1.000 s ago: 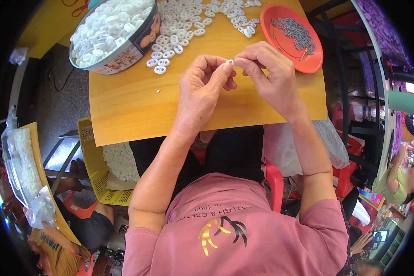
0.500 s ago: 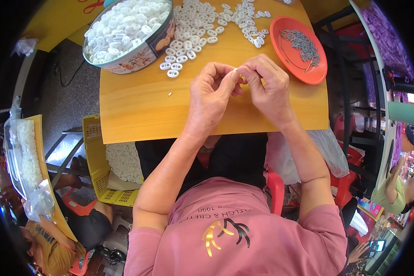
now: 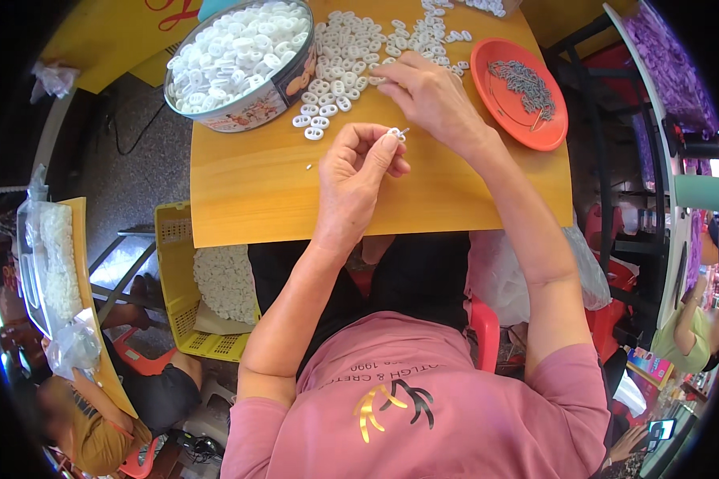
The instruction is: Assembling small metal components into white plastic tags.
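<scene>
My left hand is closed, thumb against fingers, over the near middle of the table. It pinches a small white plastic piece, from which a short thin metal pin sticks out to the right. My right hand reaches farther out, to the near edge of a spread of white two-holed plastic pieces. Its thumb and forefinger close around one white two-holed piece, partly hidden by the fingertips. A tiny white bit lies on the table left of my left hand.
A round tin heaped with white pieces stands at the far left. At the far right, a red plate holds grey metal pins. Below the left of the yellow table is a yellow crate beside more white pieces. Another person sits at lower left.
My hands were together at the white piece and are now apart. The right hand has moved away and left to the spread of pieces; the left keeps its piece, pin now showing.
</scene>
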`<state>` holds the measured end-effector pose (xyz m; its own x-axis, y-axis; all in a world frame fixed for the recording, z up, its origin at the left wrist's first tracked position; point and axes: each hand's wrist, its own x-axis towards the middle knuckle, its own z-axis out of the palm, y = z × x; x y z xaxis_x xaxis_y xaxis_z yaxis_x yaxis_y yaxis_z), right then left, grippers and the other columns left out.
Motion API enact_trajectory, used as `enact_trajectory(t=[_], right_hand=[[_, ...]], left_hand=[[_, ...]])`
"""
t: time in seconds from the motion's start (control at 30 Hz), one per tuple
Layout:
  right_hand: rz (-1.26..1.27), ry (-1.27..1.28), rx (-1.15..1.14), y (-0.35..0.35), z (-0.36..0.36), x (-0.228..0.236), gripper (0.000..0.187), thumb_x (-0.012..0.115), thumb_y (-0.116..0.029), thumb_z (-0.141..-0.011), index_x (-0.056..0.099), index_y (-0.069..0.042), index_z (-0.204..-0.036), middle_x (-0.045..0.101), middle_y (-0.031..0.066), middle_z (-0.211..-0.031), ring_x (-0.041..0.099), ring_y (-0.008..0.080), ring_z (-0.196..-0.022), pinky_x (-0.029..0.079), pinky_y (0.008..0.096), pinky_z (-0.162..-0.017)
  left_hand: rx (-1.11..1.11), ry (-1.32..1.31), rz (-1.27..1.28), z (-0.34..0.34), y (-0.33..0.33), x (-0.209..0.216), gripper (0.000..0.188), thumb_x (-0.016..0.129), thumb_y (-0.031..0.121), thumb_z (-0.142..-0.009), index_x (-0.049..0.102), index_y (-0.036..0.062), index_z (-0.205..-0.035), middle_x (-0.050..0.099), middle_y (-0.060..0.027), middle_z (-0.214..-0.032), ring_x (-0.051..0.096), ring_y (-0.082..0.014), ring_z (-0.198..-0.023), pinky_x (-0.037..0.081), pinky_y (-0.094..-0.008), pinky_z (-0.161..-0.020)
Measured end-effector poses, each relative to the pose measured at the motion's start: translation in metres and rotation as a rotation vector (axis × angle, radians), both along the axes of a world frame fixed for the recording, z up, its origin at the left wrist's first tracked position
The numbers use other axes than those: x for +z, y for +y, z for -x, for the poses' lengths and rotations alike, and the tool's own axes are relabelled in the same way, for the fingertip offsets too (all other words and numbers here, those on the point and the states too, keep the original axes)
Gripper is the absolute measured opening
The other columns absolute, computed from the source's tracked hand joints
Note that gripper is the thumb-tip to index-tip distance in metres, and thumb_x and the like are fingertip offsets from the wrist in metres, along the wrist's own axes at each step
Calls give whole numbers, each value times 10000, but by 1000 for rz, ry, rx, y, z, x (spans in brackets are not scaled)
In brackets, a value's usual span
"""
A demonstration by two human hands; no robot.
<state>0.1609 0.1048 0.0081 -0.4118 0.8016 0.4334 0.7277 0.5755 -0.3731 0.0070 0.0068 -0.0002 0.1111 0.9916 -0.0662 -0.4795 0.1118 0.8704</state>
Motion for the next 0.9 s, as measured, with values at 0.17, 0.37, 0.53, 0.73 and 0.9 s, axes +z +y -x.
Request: enact_trajectory(t=[0.17, 0.37, 0.53, 0.73, 0.9], right_hand=[[-3, -155, -42, -3, 4, 4, 148, 637, -185, -895, 684, -71, -979, 614, 105, -901, 643, 328, -824, 520, 399, -687], [77, -54, 8, -19, -17, 4, 150, 630, -192, -904, 676, -86, -1000, 658, 121, -893, 667, 295, -739, 540, 402, -665], [447, 408, -50, -40, -22, 10, 176, 643, -170, -926, 658, -46, -1050, 667, 60, -822, 632, 141, -681, 523, 287, -637], [691, 852, 36, -55, -18, 17, 212, 627, -155, -947, 638, 12, -1077, 647, 31, -916, 599, 83, -721, 511, 238, -660], [811, 1041, 79, -61, -22, 19, 275, 636, -141, -936, 633, 21, -1158, 652, 40, -961, 604, 86, -739, 516, 246, -696]], left_hand=[[-41, -20, -47, 1, -3, -2, 137, 599, 126, -976, 570, 0, -1020, 634, -60, -892, 620, -111, -752, 502, -237, -703], [-85, -149, -7, 5, -1, -5, 125, 591, 119, -979, 574, 23, -1057, 652, -80, -944, 620, -142, -799, 492, -275, -753], [-90, -183, -4, 6, 0, -7, 127, 585, 118, -980, 572, 25, -1066, 656, -86, -950, 622, -147, -807, 493, -280, -758], [-70, -159, 0, 3, 0, -4, 137, 595, 126, -975, 571, 15, -1050, 653, -85, -928, 626, -145, -783, 497, -271, -736], [-32, -148, 17, 2, 1, -1, 140, 605, 131, -970, 571, 6, -1023, 649, -85, -904, 626, -141, -757, 500, -263, -711]])
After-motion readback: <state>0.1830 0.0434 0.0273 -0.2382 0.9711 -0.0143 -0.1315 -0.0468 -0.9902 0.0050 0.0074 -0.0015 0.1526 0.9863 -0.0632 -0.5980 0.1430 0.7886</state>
